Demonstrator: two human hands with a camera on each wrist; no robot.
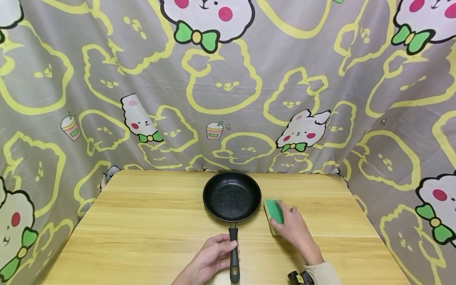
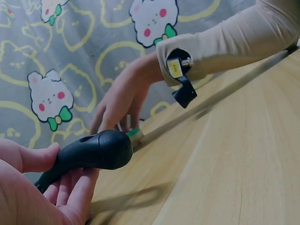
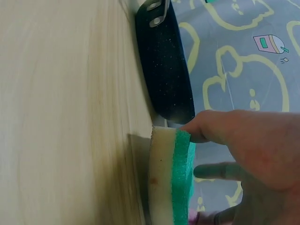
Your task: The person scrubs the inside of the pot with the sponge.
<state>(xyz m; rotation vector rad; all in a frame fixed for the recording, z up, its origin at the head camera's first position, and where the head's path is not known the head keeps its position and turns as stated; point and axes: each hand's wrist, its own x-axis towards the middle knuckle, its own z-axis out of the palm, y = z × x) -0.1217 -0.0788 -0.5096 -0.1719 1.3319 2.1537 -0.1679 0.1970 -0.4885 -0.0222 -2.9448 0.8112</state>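
A black frying pan (image 1: 232, 196) with a speckled inside sits near the back middle of the table, its handle (image 1: 234, 257) pointing toward me. My left hand (image 1: 213, 255) grips that handle, thumb on top and fingers around the far side; the left wrist view shows the handle's rounded end (image 2: 115, 149) jutting from the grasp. Just right of the pan, my right hand (image 1: 295, 226) holds a sponge (image 1: 273, 211) with a green scouring face and a cream foam body. In the right wrist view, the thumb presses one edge of the sponge (image 3: 171, 180), close beside the pan (image 3: 164, 65).
The wooden table (image 1: 142, 221) ends at the back against a grey curtain (image 1: 228, 99) with cartoon animal prints, which also hangs at both sides. A black strap device (image 1: 301, 278) is on the right wrist, over a beige sleeve (image 1: 322, 273).
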